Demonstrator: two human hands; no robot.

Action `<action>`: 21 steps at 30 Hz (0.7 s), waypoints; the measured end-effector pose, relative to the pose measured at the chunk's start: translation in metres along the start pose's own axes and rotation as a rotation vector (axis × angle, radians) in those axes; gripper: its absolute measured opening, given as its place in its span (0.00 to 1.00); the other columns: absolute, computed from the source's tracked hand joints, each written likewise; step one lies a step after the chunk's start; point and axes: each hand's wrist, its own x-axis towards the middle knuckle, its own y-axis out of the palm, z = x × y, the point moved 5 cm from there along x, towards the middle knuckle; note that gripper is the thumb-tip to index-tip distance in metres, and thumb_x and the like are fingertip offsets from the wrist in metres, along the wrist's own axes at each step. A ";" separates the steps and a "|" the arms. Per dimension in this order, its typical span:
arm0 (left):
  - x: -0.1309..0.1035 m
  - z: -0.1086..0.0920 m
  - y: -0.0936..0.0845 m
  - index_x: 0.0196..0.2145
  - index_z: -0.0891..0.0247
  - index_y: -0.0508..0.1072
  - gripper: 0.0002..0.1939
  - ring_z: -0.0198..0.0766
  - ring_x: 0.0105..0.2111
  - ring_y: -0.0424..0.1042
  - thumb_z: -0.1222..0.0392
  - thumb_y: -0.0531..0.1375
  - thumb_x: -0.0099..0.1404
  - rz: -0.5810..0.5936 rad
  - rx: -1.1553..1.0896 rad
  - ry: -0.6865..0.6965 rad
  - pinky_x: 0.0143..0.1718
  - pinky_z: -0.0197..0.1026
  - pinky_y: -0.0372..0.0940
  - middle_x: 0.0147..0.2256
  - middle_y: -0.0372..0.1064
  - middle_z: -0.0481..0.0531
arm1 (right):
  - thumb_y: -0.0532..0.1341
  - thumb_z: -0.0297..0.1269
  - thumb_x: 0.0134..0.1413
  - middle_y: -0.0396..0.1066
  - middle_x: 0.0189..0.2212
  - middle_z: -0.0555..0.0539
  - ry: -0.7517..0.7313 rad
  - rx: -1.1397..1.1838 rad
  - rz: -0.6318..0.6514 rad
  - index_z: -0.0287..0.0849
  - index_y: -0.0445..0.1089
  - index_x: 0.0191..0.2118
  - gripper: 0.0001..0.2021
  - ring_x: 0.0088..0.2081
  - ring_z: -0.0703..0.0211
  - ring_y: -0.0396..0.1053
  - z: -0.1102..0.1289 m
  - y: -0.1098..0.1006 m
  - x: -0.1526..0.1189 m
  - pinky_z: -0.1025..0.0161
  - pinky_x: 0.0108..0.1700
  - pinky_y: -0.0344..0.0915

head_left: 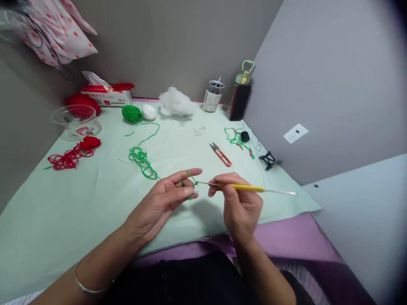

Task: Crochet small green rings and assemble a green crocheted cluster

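Observation:
My right hand [240, 203] grips a crochet hook with a yellow handle [244, 187], its metal tip pointing left toward my left hand [171, 190]. Between the left thumb and fingers I pinch a small ring [196, 188] with green yarn looped at it. The hook's tip meets the green yarn there. A strand passes over my raised left index finger and around other fingers. Behind the left hand lies a loose tangle of green yarn [141, 161], with a thin white strand beside it.
Orange-handled thread snips [221, 154] lie beyond my right hand. Farther back are a green yarn ball [132, 113], a white ball [149, 112], fluffy stuffing [176, 101], a pen jar [212, 96] and a phone [240, 103]. Red yarn [74, 154] and a plastic tub [79, 123] sit left.

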 end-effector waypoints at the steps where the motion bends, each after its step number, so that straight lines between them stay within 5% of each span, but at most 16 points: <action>1: 0.000 -0.001 -0.001 0.53 0.60 0.79 0.21 0.34 0.38 0.68 0.62 0.68 0.62 0.006 0.010 0.005 0.49 0.37 0.62 0.34 0.65 0.46 | 0.59 0.30 0.67 0.73 0.34 0.49 0.050 0.079 -0.015 0.47 0.78 0.44 0.11 0.30 0.63 0.72 -0.002 -0.002 0.002 0.61 0.34 0.70; 9: -0.004 -0.004 -0.006 0.44 0.58 0.83 0.12 0.38 0.43 0.71 0.60 0.67 0.62 -0.012 0.074 0.003 0.49 0.37 0.60 0.34 0.68 0.48 | 0.62 0.35 0.64 0.72 0.30 0.49 0.290 0.384 -0.068 0.44 0.80 0.38 0.07 0.27 0.66 0.70 -0.011 -0.006 0.004 0.67 0.27 0.68; 15: -0.003 0.001 0.000 0.51 0.52 0.80 0.17 0.36 0.40 0.68 0.59 0.67 0.64 0.014 0.244 0.118 0.49 0.38 0.60 0.36 0.69 0.47 | 0.62 0.35 0.66 0.77 0.40 0.45 0.116 0.194 0.164 0.46 0.79 0.44 0.08 0.37 0.59 0.73 0.000 0.011 0.000 0.60 0.39 0.71; 21: -0.005 -0.001 -0.002 0.51 0.53 0.80 0.16 0.35 0.38 0.65 0.56 0.67 0.65 -0.033 0.271 0.096 0.46 0.38 0.58 0.33 0.65 0.46 | 0.59 0.35 0.69 0.78 0.38 0.48 0.233 0.322 0.116 0.46 0.77 0.44 0.09 0.33 0.64 0.74 -0.011 0.007 0.001 0.63 0.37 0.72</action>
